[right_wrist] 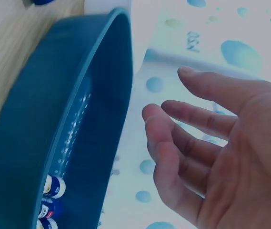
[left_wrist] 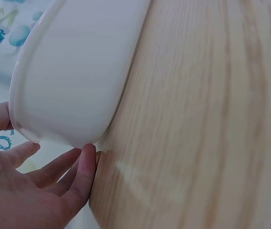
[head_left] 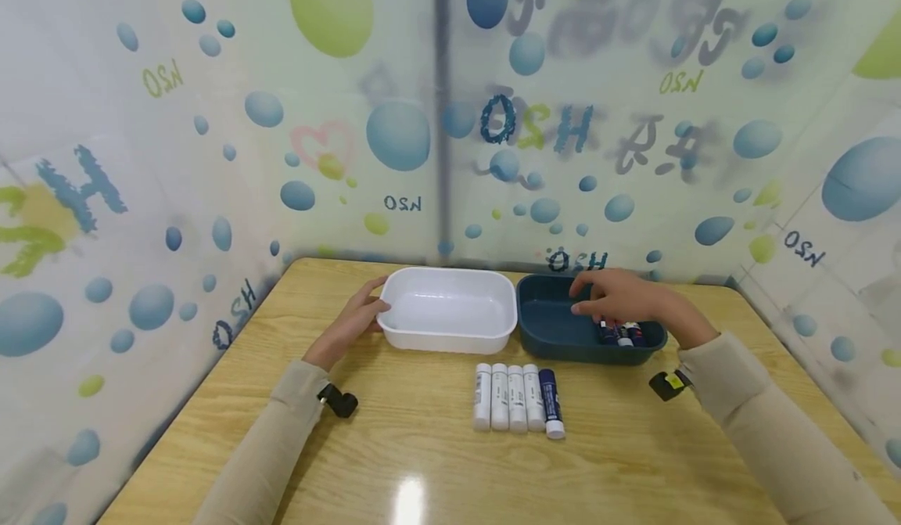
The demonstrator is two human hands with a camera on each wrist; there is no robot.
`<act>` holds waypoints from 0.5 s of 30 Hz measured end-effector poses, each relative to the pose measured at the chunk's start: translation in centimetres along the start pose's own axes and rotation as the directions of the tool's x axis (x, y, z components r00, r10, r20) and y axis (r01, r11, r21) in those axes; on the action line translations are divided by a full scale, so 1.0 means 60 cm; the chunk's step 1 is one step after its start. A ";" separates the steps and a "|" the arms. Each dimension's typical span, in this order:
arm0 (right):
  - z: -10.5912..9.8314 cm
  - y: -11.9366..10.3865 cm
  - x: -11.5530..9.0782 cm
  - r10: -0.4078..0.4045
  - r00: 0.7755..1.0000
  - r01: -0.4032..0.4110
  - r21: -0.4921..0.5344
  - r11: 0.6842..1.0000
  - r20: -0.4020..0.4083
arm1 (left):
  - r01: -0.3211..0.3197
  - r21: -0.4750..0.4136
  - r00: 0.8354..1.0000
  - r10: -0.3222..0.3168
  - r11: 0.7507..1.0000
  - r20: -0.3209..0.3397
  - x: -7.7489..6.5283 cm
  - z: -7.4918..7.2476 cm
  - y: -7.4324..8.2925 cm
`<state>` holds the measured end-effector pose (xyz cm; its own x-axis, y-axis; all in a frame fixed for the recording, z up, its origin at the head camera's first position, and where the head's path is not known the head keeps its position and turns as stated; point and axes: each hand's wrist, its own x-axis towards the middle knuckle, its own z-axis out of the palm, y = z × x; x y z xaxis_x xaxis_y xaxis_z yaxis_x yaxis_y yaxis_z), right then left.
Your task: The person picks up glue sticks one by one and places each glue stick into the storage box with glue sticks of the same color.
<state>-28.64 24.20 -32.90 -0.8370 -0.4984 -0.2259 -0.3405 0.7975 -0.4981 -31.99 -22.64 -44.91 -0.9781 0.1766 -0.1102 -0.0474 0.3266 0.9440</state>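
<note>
Pale wall sheets [head_left: 401, 55] printed with blue and green ovals stand around a wood-grained desk [head_left: 380, 400]. Two beige sleeves, a left sleeve [head_left: 253, 447] and a right sleeve [head_left: 781, 431], reach in over it from the near side. Toward the back of the desk sits a white tray [head_left: 450, 343], and just beside it, on the right, a dark teal tray [head_left: 577, 347]; whether their rims touch, I cannot tell. The left hand [head_left: 352, 321] is at the white tray's left end, its grip narrow and holding the edge, thumb at the rim and fingertips against the outer wall. The right hand [head_left: 622, 298] is above the dark teal tray, palm toward it, its grip wide, the thumb well apart from the loosely bent fingers. A small black device is strapped at each wrist. In front of the trays, four white tubes [head_left: 500, 396] lie side by side in a row, with a navy tube [head_left: 552, 398] at the right end, slightly askew, its white end nearest the viewer. More navy-and-white tubes [right_wrist: 55, 187], at least three, lie together inside the dark teal tray toward its right end.
</note>
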 end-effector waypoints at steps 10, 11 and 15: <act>0.025 -0.009 -0.036 -0.028 1.000 0.028 -0.002 1.000 0.007 | 0.001 -0.008 1.000 -0.001 1.000 -0.002 -0.001 -0.001 0.002; 0.028 -0.007 -0.039 -0.030 1.000 0.030 0.009 1.000 0.007 | 0.001 -0.008 1.000 -0.001 1.000 -0.003 0.000 -0.001 0.002; 0.042 -0.003 -0.048 -0.043 0.999 0.043 0.039 0.998 0.004 | 0.002 -0.002 1.000 -0.002 1.000 -0.010 0.001 0.000 0.001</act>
<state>-25.10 24.62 -34.24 -0.8196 -0.5340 -0.2076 -0.3592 0.7613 -0.5398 -32.05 -22.64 -44.87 -0.9799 0.1669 -0.1088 -0.0495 0.3252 0.9443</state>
